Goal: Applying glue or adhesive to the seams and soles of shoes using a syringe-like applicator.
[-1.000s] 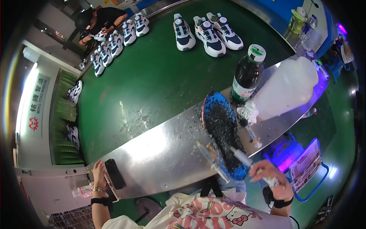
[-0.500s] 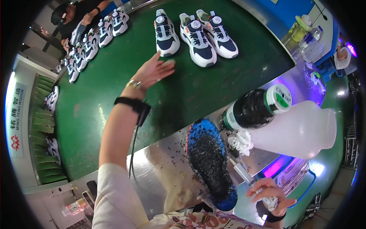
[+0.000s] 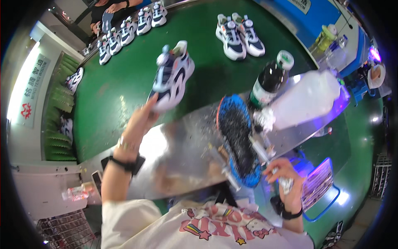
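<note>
My left hand [image 3: 141,117] grips a white and navy sneaker [image 3: 173,79] by its toe, above the green belt; the shoe is slightly blurred. My right hand [image 3: 287,177], at lower right, has its fingers curled round a crumpled white tissue [image 3: 286,185]. Just left of that hand lies a blue insole [image 3: 237,135] covered with black crumbs, on the metal ledge. A white syringe-like tube [image 3: 260,150] rests along the insole's right edge. A second slim tube [image 3: 230,176] sits by its lower left edge.
A dark bottle [image 3: 268,83], a translucent white jug [image 3: 309,99] and a tissue wad [image 3: 264,119] stand right of the insole. Two sneakers [image 3: 240,38] sit farther back on the green belt [image 3: 120,95]. Several more line its far left side, near another person [image 3: 114,9].
My left hand has taken hold of the single sneaker and drawn it nearer and leftward, off its place beside the other two. My right hand keeps the tissue. The view has shifted.
</note>
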A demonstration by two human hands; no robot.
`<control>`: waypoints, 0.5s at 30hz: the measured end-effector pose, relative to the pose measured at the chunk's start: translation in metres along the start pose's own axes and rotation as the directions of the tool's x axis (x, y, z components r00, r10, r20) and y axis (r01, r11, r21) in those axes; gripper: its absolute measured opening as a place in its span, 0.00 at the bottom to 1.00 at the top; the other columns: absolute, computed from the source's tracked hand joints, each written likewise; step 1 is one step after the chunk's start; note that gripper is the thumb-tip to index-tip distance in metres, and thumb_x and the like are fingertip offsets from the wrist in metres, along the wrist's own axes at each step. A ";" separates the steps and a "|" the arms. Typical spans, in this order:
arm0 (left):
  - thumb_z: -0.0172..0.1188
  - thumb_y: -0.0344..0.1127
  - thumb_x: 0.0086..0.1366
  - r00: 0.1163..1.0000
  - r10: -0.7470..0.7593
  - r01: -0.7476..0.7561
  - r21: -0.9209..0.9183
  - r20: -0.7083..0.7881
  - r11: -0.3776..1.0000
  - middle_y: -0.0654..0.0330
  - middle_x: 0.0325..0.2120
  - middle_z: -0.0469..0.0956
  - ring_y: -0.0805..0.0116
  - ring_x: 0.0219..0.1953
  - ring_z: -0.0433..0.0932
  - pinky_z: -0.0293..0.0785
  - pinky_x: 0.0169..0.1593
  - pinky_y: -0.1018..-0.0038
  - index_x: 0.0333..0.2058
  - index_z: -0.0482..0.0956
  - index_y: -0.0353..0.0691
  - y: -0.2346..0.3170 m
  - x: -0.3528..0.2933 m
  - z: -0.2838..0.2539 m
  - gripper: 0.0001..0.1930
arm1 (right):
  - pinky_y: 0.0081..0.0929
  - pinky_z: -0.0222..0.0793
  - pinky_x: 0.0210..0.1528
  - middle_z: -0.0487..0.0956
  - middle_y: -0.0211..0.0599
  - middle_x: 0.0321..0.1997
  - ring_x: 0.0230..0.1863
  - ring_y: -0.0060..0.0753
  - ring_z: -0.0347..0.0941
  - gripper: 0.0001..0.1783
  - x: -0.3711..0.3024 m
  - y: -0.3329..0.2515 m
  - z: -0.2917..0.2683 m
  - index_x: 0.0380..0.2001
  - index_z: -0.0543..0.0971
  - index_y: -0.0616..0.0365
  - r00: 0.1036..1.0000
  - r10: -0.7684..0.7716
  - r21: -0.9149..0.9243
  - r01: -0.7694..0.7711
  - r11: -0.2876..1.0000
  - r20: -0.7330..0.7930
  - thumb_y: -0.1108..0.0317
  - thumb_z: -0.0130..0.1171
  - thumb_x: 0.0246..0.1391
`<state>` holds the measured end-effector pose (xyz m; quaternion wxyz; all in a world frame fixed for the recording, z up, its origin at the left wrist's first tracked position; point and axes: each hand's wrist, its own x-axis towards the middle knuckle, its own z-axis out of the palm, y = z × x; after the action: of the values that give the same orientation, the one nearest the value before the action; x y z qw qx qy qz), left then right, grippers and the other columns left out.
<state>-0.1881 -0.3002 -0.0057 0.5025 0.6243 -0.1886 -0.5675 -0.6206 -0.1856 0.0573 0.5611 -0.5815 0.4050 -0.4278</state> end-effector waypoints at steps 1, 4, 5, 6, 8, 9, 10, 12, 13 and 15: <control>0.61 0.46 0.58 0.999 0.048 -0.048 -0.049 -0.011 0.998 0.68 0.23 0.73 0.79 0.20 0.66 0.64 0.25 0.84 0.30 0.77 0.36 -0.011 -0.059 0.003 0.16 | 0.34 0.63 0.46 0.70 0.48 0.42 0.40 0.37 0.70 0.47 -0.002 0.001 0.003 0.23 0.76 0.67 0.999 0.000 0.016 0.001 1.000 -0.045 0.33 0.21 0.56; 0.51 0.44 0.65 0.994 -0.066 0.056 -0.111 -0.086 0.992 0.62 0.27 0.78 0.77 0.25 0.75 0.68 0.25 0.81 0.36 0.76 0.38 -0.072 -0.216 -0.074 0.14 | 0.33 0.62 0.46 0.70 0.46 0.43 0.39 0.37 0.70 0.44 -0.009 0.012 0.013 0.24 0.77 0.67 0.999 0.005 0.169 0.002 0.986 -0.041 0.38 0.20 0.59; 0.50 0.42 0.65 0.993 -0.068 0.049 -0.182 -0.096 0.982 0.61 0.30 0.79 0.75 0.26 0.77 0.71 0.26 0.80 0.38 0.75 0.37 -0.095 -0.262 -0.083 0.14 | 0.33 0.62 0.46 0.70 0.46 0.43 0.39 0.37 0.70 0.44 -0.015 0.016 0.018 0.24 0.77 0.67 1.000 0.006 0.183 -0.001 0.983 -0.024 0.38 0.20 0.59; 0.51 0.38 0.64 0.934 -0.212 0.132 -0.275 -0.286 0.952 0.61 0.32 0.79 0.73 0.27 0.78 0.74 0.27 0.80 0.39 0.74 0.36 -0.103 -0.300 -0.070 0.12 | 0.33 0.61 0.47 0.70 0.46 0.43 0.39 0.37 0.70 0.44 -0.017 0.020 0.024 0.24 0.77 0.68 0.999 0.034 0.170 -0.026 0.985 -0.041 0.40 0.20 0.60; 0.54 0.34 0.62 0.906 -0.264 0.201 -0.214 -0.330 0.956 0.60 0.33 0.78 0.72 0.29 0.78 0.75 0.30 0.78 0.39 0.73 0.33 -0.135 -0.354 -0.090 0.11 | 0.33 0.61 0.47 0.71 0.46 0.43 0.39 0.37 0.70 0.43 -0.023 0.024 0.029 0.24 0.77 0.68 0.995 0.070 0.175 -0.056 0.983 -0.076 0.41 0.20 0.61; 0.54 0.34 0.62 0.901 -0.279 0.213 -0.223 -0.331 0.951 0.60 0.33 0.78 0.72 0.29 0.78 0.75 0.30 0.78 0.39 0.73 0.33 -0.138 -0.366 -0.092 0.11 | 0.33 0.62 0.47 0.71 0.46 0.44 0.39 0.37 0.69 0.43 -0.033 0.022 0.031 0.23 0.77 0.68 0.994 0.033 0.084 -0.025 0.996 -0.103 0.43 0.20 0.62; 0.54 0.32 0.61 0.913 -0.177 0.152 -0.098 -0.368 0.984 0.59 0.34 0.78 0.73 0.31 0.77 0.74 0.33 0.78 0.40 0.73 0.31 -0.136 -0.378 -0.092 0.11 | 0.33 0.62 0.46 0.71 0.46 0.44 0.39 0.36 0.69 0.42 -0.042 0.020 0.034 0.23 0.77 0.68 0.992 -0.007 -0.011 0.006 1.000 -0.126 0.44 0.19 0.62; 0.56 0.29 0.59 0.907 0.065 0.008 0.171 -0.416 0.985 0.58 0.35 0.76 0.75 0.37 0.74 0.70 0.40 0.79 0.42 0.72 0.28 -0.135 -0.386 -0.103 0.14 | 0.33 0.62 0.46 0.71 0.45 0.44 0.39 0.36 0.69 0.41 -0.051 0.013 0.042 0.22 0.76 0.67 0.989 0.020 -0.033 -0.026 0.999 -0.149 0.45 0.20 0.62; 0.57 0.28 0.58 0.880 0.231 -0.104 0.307 -0.414 0.946 0.62 0.33 0.75 0.78 0.34 0.71 0.68 0.39 0.81 0.41 0.73 0.28 -0.125 -0.378 -0.103 0.13 | 0.32 0.62 0.46 0.70 0.45 0.44 0.39 0.36 0.69 0.41 -0.053 0.012 0.045 0.22 0.76 0.67 0.989 0.033 0.002 -0.033 0.999 -0.145 0.46 0.20 0.62; 0.57 0.27 0.57 0.786 0.414 -0.194 0.453 -0.458 0.870 0.67 0.29 0.73 0.81 0.29 0.67 0.63 0.32 0.84 0.38 0.74 0.30 -0.110 -0.354 -0.116 0.11 | 0.32 0.62 0.45 0.70 0.46 0.44 0.39 0.36 0.69 0.41 -0.054 0.010 0.049 0.22 0.76 0.67 0.990 0.049 0.033 -0.045 0.998 -0.132 0.46 0.20 0.62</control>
<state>-0.2211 0.0795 0.0681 0.4896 0.8046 -0.2457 -0.2291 -0.5901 -0.1199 0.0452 0.5515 -0.5336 0.4486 -0.4581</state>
